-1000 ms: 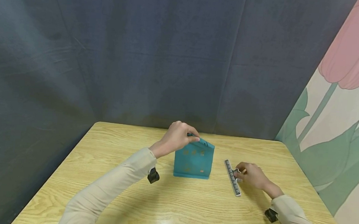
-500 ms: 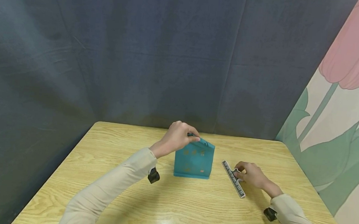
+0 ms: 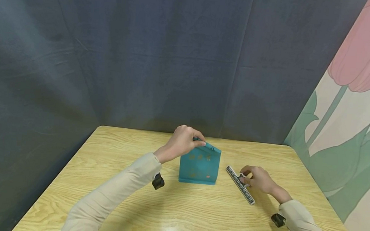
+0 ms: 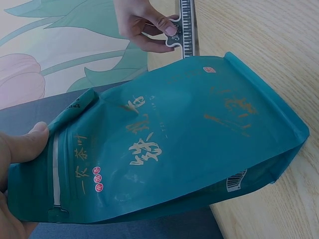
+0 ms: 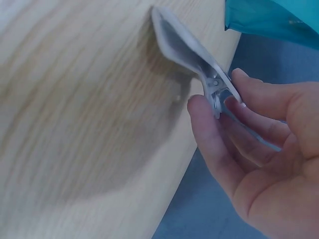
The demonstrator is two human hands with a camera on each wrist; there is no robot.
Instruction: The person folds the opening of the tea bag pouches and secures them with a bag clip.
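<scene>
Two hands at a table, one gripping a bag, one a clip

Compared with the earlier frames, the long clip with a black-and-white piano-key pattern (image 3: pixel 240 185) has turned: its far end has swung left toward the upright teal pouch-like bag with gold lettering (image 3: pixel 199 166), and its near end has swung right. The bag and the left hand (image 3: pixel 183 142) look unchanged; that hand pinches the bag's folded top between thumb and fingers. The right hand (image 3: pixel 258 180) pinches the clip's handle; whether the clip touches the table is hard to tell.

The bag stands on the far half of the yellow wood-grain table (image 3: pixel 203 213), near the far edge, beyond which hangs a dark blue-grey curtain (image 3: pixel 163 55). A strip of wood separates bag from clip. Wider wood stretches left of the bag and on the near side. A flower-painted wall (image 3: pixel 350 125) borders the right edge.

Counted: two hands, one bag, one clip.
</scene>
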